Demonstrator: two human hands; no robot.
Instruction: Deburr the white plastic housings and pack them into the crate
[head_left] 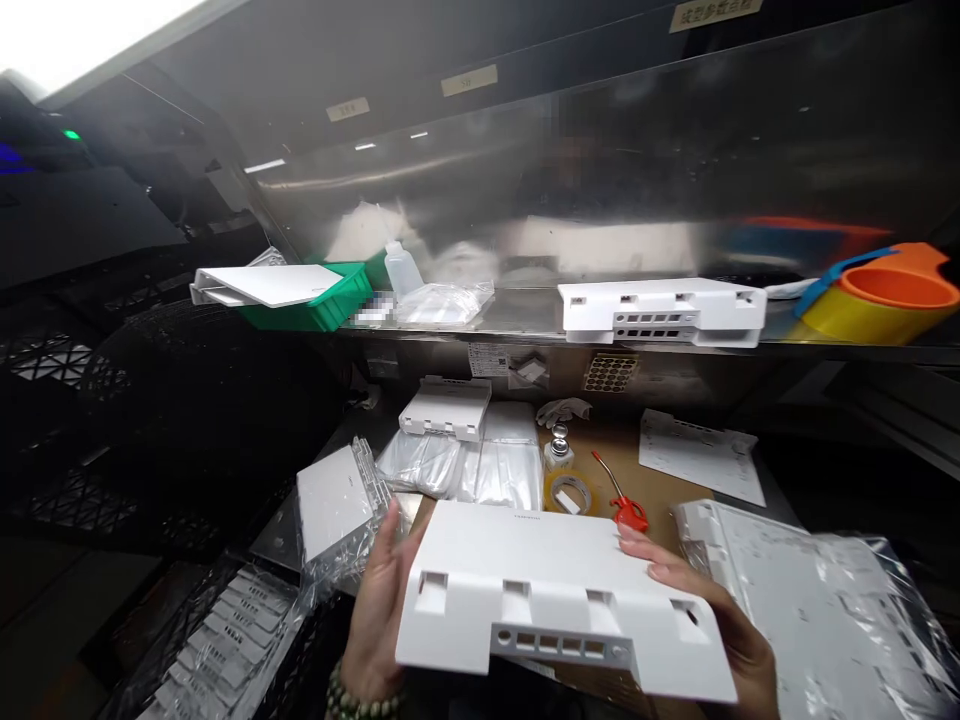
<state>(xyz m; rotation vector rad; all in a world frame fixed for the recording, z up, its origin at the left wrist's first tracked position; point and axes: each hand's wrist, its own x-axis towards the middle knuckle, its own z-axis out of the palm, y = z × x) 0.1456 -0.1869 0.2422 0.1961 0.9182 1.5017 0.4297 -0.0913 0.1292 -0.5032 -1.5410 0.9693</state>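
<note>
white cover [517, 545] is up in front of the person, held out over the bench [652, 475] between two bare hands, its row of square ports facing them. the left hand [379, 595] grips one end, thumb up beside the edge, the other fingers hidden behind; the right hand [724, 610] grips the other end, fingertips resting on the top face.

from where i stand, the containers catch my eye. on the metal shelf [517, 312], a green bin [349, 300] has a white panel [274, 284] lying over its rim; i can't see down inside. beside it stands a translucent bottle [403, 268], contents unclear. a small bottle with a metal cap [559, 452] stands behind a roll of tape [553, 492].

low on the left, a clear bag [225, 640] holds a row of white parts standing close together. on the right, clear plastic [896, 575] partly wraps some pale panels [780, 590]. flat clear bags [510, 455] lie at the back, another white part [444, 408] resting on them.
</note>
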